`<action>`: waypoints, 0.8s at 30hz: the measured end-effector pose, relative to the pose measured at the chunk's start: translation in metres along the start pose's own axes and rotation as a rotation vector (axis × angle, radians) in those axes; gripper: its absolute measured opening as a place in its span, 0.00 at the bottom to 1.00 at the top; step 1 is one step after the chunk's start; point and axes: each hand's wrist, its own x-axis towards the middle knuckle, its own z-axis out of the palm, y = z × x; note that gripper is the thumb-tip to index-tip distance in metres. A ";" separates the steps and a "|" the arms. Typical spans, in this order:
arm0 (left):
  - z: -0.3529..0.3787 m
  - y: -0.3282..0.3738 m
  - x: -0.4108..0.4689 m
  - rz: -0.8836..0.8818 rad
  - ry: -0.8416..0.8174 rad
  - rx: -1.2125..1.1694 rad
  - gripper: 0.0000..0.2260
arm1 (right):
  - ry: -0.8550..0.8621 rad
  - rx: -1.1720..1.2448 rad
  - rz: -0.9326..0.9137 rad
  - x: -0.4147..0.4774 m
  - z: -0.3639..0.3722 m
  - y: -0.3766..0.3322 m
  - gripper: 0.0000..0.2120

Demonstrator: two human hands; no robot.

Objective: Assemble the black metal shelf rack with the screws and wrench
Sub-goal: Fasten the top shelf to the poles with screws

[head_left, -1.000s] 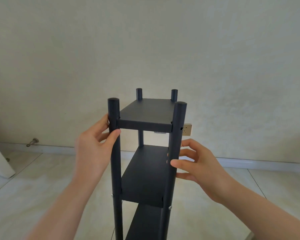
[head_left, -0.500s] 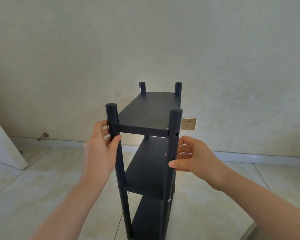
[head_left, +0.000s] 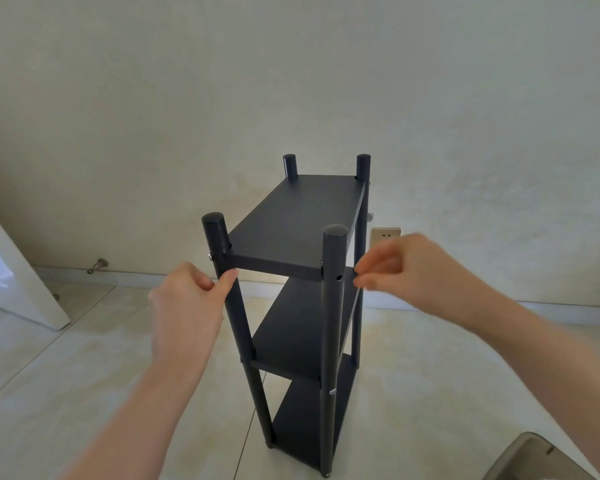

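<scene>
The black metal shelf rack [head_left: 293, 226] stands upright on the tiled floor, with three shelves between four round posts. My left hand [head_left: 187, 306] grips the near left post just below the top shelf. My right hand [head_left: 402, 268] hovers blurred to the right of the near right post [head_left: 331, 306], off the rack, with fingers loosely curled and nothing visible in them. A bare screw hole [head_left: 339, 277] shows in that post near the top shelf. Silver screw heads show at the near left post [head_left: 209, 257] and lower on the near right post [head_left: 332, 391].
A plain wall stands close behind the rack, with a socket [head_left: 385, 233] low on it. A white door [head_left: 11, 271] and a door stop [head_left: 97, 265] are at the left. A grey container corner [head_left: 534, 459] sits at the bottom right.
My right hand has let go of the near right post and moved up and to the right. The view has tipped down, so the rack's feet and floor now show.
</scene>
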 end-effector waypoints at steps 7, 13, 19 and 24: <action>0.009 0.018 -0.022 -0.260 -0.453 -0.453 0.06 | -0.014 0.239 -0.223 0.003 -0.015 -0.022 0.09; 0.036 0.035 -0.041 -0.290 -0.802 -0.921 0.08 | -0.115 0.216 -0.255 0.009 -0.006 -0.030 0.15; 0.048 0.044 -0.046 -0.310 -0.759 -0.938 0.21 | -0.210 0.123 -0.304 0.012 -0.018 -0.028 0.15; 0.053 0.045 -0.046 -0.311 -0.702 -0.870 0.18 | -0.210 0.144 -0.343 0.017 -0.016 -0.026 0.13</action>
